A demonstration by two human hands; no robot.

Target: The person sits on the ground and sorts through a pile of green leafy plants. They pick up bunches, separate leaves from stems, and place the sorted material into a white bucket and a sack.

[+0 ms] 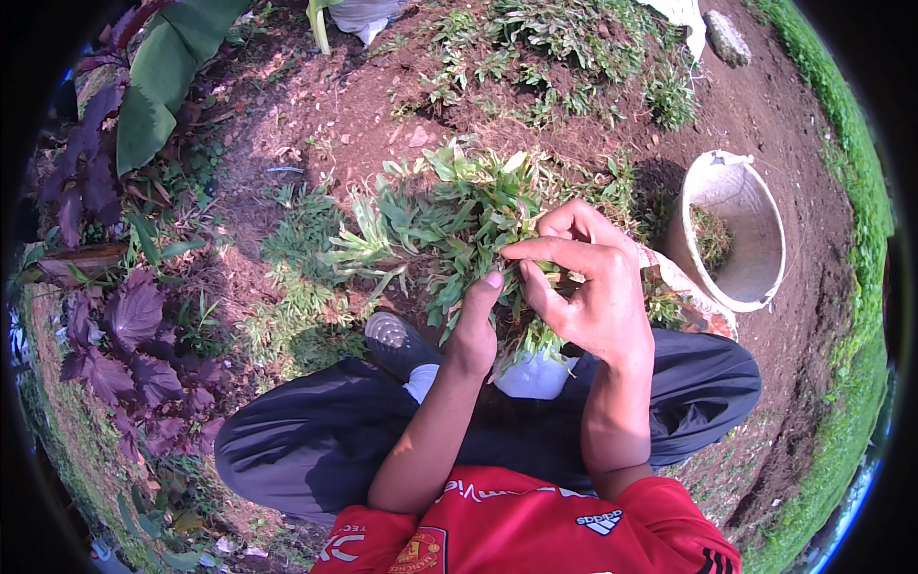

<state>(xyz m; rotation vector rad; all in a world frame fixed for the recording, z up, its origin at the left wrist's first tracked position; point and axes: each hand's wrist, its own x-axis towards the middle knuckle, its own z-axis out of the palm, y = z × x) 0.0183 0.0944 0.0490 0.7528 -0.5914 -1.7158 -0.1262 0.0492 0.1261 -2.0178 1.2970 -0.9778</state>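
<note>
A thick bunch of leafy green plants [469, 215] is in my left hand [474, 325]. The thumb lies along the near side of the bunch, and leaves cover the other fingers. My right hand [601, 292] is at the right side of the bunch, its index finger and thumb drawn toward each other among the leaves. What sits between those fingertips is too small to make out. Paler long leaves [368, 239] stick out to the left of the bunch. More low plants [301, 239] grow from the soil just beyond them.
A whitish bucket [768, 234] with some plant matter inside leans at the right, beside a pale sack [693, 292]. Purple-leaved plants [139, 316] stand at the left. Low greenery [574, 48] grows across the far soil, near a stone [728, 39]. My shoe [397, 342] rests below the bunch.
</note>
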